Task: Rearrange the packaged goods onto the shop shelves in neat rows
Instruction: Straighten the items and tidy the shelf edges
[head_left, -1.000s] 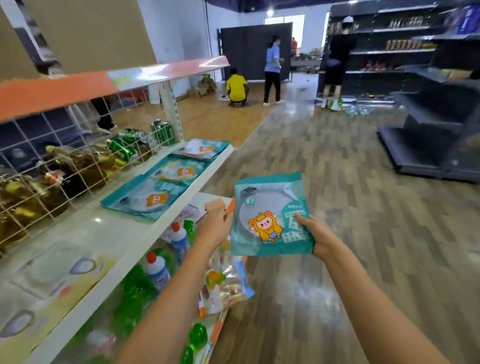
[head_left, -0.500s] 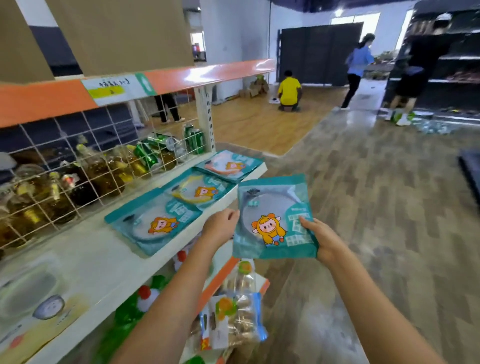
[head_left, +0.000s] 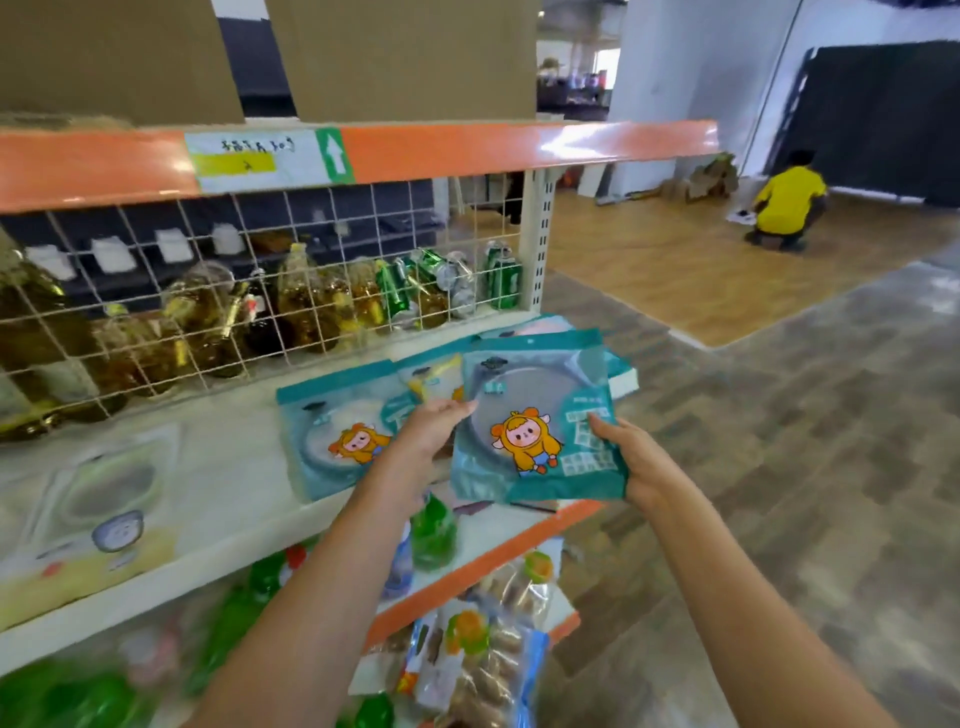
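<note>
hands: left hand (head_left: 431, 436) and right hand (head_left: 636, 470) both closed on teal packet (head_left: 535, 426) | where: above shelf (head_left: 218, 467) edge, overlapping shelved packet (head_left: 337, 431) | behind: wire mesh (head_left: 260, 291), bottles blurred

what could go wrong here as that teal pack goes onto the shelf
The teal pack is pinched only at its edges by the left hand and right hand, so it may sag or slip. Teal packs already on the shelf overlap, so sliding it in could push them askew or off the open end.
</note>
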